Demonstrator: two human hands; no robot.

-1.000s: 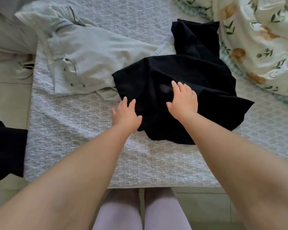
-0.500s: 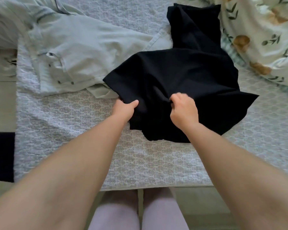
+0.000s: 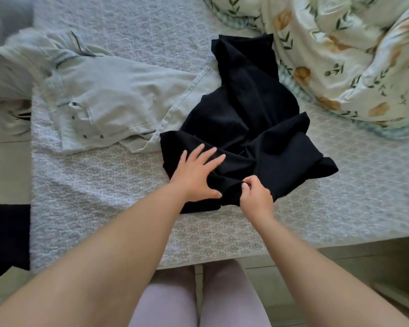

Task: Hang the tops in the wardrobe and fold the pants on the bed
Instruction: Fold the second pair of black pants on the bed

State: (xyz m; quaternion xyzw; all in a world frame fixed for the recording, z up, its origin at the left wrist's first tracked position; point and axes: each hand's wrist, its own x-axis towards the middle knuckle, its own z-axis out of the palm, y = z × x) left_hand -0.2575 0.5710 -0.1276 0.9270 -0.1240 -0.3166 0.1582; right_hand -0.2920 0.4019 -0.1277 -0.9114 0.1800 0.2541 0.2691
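Left hand (image 3: 196,175) lies flat and wide open, fingers spread, palm pressing down on the near left part of the black garment (image 3: 257,114). Right hand (image 3: 255,197), just beside it, is curled tight, thumb and fingers pinching a fold of the same black cloth at its near edge. The two hands are close but not touching, with a ridge of bunched cloth between them.

The garment sits crumpled on the bed (image 3: 99,199), spreading away from both hands, with one long part running off beyond the fingertips toward the flowered quilt (image 3: 345,55). Whether it is a top or pants, I cannot tell.

Beyond and to the left of the left hand lie the pale jeans (image 3: 118,97), their hem just tucked under the black cloth's far left edge.

Bare bedcover is open to the left of the left hand and to the right of the right hand. The bed's near edge runs behind both wrists, under the forearms, and its left edge lies well out past the left hand.
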